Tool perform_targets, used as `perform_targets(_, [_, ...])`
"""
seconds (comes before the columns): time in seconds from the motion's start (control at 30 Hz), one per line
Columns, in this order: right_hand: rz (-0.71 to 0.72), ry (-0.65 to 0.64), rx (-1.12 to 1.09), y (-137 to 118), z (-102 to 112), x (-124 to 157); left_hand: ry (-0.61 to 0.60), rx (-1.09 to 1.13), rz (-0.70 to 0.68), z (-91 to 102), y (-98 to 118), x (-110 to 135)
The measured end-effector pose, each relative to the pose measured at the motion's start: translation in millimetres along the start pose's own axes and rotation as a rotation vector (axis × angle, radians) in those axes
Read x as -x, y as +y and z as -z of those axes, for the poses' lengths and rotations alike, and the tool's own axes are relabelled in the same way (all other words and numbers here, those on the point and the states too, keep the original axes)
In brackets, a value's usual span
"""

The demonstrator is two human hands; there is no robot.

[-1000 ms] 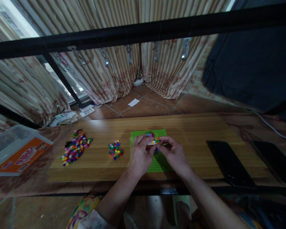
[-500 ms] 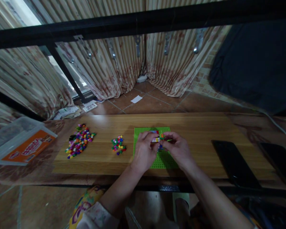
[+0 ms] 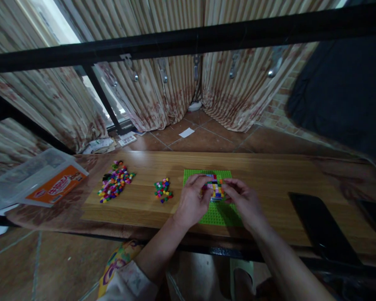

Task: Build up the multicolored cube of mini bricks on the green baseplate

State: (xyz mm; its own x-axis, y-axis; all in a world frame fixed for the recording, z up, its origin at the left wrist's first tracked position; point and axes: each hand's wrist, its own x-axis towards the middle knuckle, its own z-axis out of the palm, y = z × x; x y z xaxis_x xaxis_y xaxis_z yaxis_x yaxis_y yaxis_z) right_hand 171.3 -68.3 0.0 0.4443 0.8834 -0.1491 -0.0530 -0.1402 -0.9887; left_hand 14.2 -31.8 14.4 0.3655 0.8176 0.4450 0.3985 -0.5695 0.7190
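A green studded baseplate (image 3: 207, 216) lies on the wooden board. Over its middle is a small assembly of building blocks (image 3: 217, 192), with yellow, white, blue, red and orange pieces showing. From the left, my left hand (image 3: 192, 200) grips the assembly with curled fingers, hiding its left side. My right hand (image 3: 246, 202) has thumb and fingers closed at the assembly's right edge, next to an orange piece. Whether the assembly is fixed to the baseplate or just above it cannot be made out.
To the left are a small group of loose blocks (image 3: 163, 190) and a larger pile (image 3: 115, 182). A clear plastic box (image 3: 39, 177) with an orange label stands at the far left. A black phone-like slab (image 3: 322, 228) lies right. A black metal bar (image 3: 181, 39) crosses above.
The view has shifted, so everything sits a little further right. My fingers have moved slightly on the assembly, and more of its yellow and blue pieces show between my hands.
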Motion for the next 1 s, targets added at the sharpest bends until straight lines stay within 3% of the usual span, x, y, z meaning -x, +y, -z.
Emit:
perform_targets(0.1, [-0.009,0.038,-0.007,-0.7,3.9,-1.5,0.071,-0.089,0.067,21.1,-17.3,-4.1])
perform_targets(0.17, [0.006,0.052,0.018,0.1,5.6,-2.6,0.094,-0.201,0.189,40.9,-34.9,-7.2])
perform_targets(0.3, [0.008,0.044,0.056,2.2,6.6,-2.6,-0.035,-0.510,0.461,84.7,-68.4,-7.9])
perform_targets(0.43, [0.000,0.050,0.093,2.7,7.3,-1.9,-0.165,-0.678,0.564,110.0,-86.0,-2.8])
perform_targets(0.67, [-0.007,0.050,0.134,1.6,7.2,-1.0,-0.261,-0.678,0.523,99.6,-93.8,0.3])
perform_targets(1.0, [0.007,0.053,0.205,-3.2,6.4,0.0,-0.299,-0.614,0.429,83.6,-88.6,-4.1])
